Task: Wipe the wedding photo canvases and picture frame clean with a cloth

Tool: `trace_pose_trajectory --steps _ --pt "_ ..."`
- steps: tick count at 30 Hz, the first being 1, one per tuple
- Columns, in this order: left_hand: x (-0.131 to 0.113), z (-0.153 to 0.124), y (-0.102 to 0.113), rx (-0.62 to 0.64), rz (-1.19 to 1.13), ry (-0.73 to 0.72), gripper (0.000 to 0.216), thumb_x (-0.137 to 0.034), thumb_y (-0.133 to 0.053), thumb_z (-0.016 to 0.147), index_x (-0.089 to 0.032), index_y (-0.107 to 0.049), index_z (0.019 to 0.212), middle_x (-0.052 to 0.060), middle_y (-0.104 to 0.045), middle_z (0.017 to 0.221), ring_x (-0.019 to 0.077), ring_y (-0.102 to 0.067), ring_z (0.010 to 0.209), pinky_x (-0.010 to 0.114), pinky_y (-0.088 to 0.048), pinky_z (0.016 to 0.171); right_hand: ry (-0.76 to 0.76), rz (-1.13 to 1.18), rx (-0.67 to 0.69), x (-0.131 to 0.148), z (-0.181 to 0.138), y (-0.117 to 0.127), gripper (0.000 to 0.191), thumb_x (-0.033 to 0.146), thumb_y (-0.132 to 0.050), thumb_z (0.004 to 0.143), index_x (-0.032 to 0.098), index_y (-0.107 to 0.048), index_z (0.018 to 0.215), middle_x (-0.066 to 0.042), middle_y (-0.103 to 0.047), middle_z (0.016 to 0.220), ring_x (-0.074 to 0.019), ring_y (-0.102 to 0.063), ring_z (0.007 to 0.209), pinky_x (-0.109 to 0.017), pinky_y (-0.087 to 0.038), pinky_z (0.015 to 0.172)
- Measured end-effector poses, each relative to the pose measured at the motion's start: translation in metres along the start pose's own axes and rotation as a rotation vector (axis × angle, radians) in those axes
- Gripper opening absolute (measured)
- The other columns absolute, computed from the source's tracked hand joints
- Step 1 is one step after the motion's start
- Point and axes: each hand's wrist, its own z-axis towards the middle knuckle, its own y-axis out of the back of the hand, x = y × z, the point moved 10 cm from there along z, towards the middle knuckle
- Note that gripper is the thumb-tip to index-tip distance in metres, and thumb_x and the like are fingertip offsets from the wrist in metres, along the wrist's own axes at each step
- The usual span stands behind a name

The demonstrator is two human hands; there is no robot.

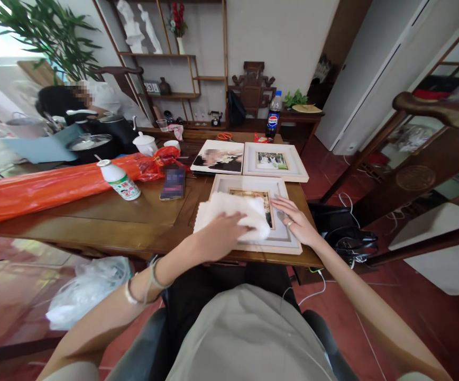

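Observation:
My left hand (pixel 218 237) is on a white cloth (pixel 233 206), fingers bent over it, pressing it onto a framed picture. The picture frame (pixel 255 183) has a pale wood edge and lies flat near the table's front edge. The cloth hides much of the small picture (pixel 268 200) in its middle. My right hand (pixel 299 225) rests on the frame's right side with its fingers stretched out and holding nothing. Behind it lie a second picture frame (pixel 299 168) and a photo panel (pixel 217 159).
On the wooden table (pixel 150 222) are a phone (pixel 173 183), a white bottle (pixel 119 180), a long orange plastic-wrapped bundle (pixel 55 180), a teapot (pixel 145 143), scissors (pixel 225 136) and a cola bottle (pixel 273 116). A person (pixel 82 100) is at the far left. A chair (pixel 415 164) stands right.

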Motion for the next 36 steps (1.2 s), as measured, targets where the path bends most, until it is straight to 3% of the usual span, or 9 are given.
trace_pose_trajectory --steps 3,5,11,17,21,25,29,33,36 --pt "-0.031 -0.019 0.005 -0.015 -0.085 -0.065 0.045 -0.008 -0.042 0.088 -0.021 -0.048 0.13 0.013 -0.04 0.148 0.0259 -0.03 0.141 0.047 -0.037 0.108 -0.017 -0.005 0.003 -0.002 0.0 0.0 0.042 0.042 -0.044 0.094 0.032 -0.054 0.133 -0.005 -0.054 0.14 -0.0291 -0.037 0.138 -0.059 -0.029 0.113" --pt "-0.03 -0.019 0.002 -0.054 -0.109 -0.009 0.044 -0.009 -0.044 0.087 -0.02 -0.049 0.129 0.015 -0.031 0.153 0.0288 -0.026 0.143 0.051 -0.032 0.11 -0.021 -0.011 0.006 -0.002 0.0 0.0 0.042 0.042 -0.044 0.094 0.032 -0.054 0.133 -0.004 -0.054 0.141 -0.029 -0.036 0.139 -0.059 -0.029 0.113" --pt "0.032 0.017 -0.013 -0.223 -0.025 0.172 0.042 -0.016 -0.048 0.091 -0.018 -0.047 0.133 0.017 -0.024 0.155 0.0295 -0.019 0.145 0.048 -0.026 0.114 0.017 -0.015 0.018 0.001 0.0 -0.001 0.043 0.035 -0.043 0.094 0.03 -0.051 0.136 -0.005 -0.052 0.142 -0.028 -0.035 0.14 -0.059 -0.028 0.114" --pt "0.087 0.057 0.0 -0.364 0.094 0.352 0.038 -0.023 -0.046 0.095 -0.016 -0.051 0.132 0.018 -0.022 0.156 0.0328 -0.02 0.144 0.05 -0.028 0.113 0.005 -0.019 0.015 0.0 -0.001 0.0 0.042 0.035 -0.042 0.095 0.029 -0.051 0.136 -0.006 -0.052 0.142 -0.0276 -0.034 0.14 -0.058 -0.028 0.114" --pt "0.064 0.058 -0.006 -0.183 0.134 0.206 0.042 -0.004 -0.041 0.09 -0.015 -0.054 0.128 0.016 -0.035 0.151 0.0279 -0.029 0.141 0.046 -0.029 0.113 -0.008 -0.01 0.0 0.0 0.0 0.001 0.043 0.04 -0.042 0.095 0.029 -0.053 0.135 -0.007 -0.052 0.142 -0.0278 -0.036 0.139 -0.057 -0.029 0.114" --pt "0.011 0.007 -0.004 0.002 0.109 0.021 0.042 -0.002 -0.04 0.087 -0.014 -0.055 0.125 0.015 -0.051 0.137 0.0264 -0.041 0.134 0.043 -0.038 0.107 -0.017 0.006 0.002 -0.001 0.0 0.0 0.043 0.04 -0.044 0.094 0.029 -0.053 0.134 -0.006 -0.053 0.141 -0.0273 -0.036 0.139 -0.056 -0.028 0.114" --pt "-0.017 -0.042 0.021 -0.014 0.05 -0.029 0.049 0.001 -0.036 0.084 -0.019 -0.055 0.126 0.008 -0.055 0.134 0.0235 -0.048 0.129 0.038 -0.042 0.105 -0.04 0.008 0.009 -0.004 0.0 -0.001 0.042 0.032 -0.046 0.093 0.031 -0.054 0.134 -0.004 -0.053 0.141 -0.0263 -0.036 0.139 -0.057 -0.028 0.114" --pt "0.035 -0.036 0.052 -0.194 0.112 0.212 0.054 0.003 -0.038 0.08 -0.017 -0.057 0.127 0.011 -0.051 0.139 0.0258 -0.051 0.126 0.04 -0.044 0.104 -0.031 0.013 0.004 -0.003 0.0 0.0 0.043 0.029 -0.047 0.091 0.032 -0.053 0.134 -0.003 -0.053 0.141 -0.0276 -0.036 0.139 -0.06 -0.028 0.113" --pt "0.083 -0.011 0.052 -0.3 0.176 0.278 0.046 0.004 -0.041 0.076 -0.015 -0.069 0.106 0.011 -0.049 0.142 0.0305 -0.047 0.128 0.046 -0.039 0.107 -0.007 0.013 0.004 -0.001 0.0 0.0 0.043 0.029 -0.047 0.092 0.032 -0.053 0.134 -0.004 -0.054 0.14 -0.0285 -0.037 0.138 -0.061 -0.029 0.112"
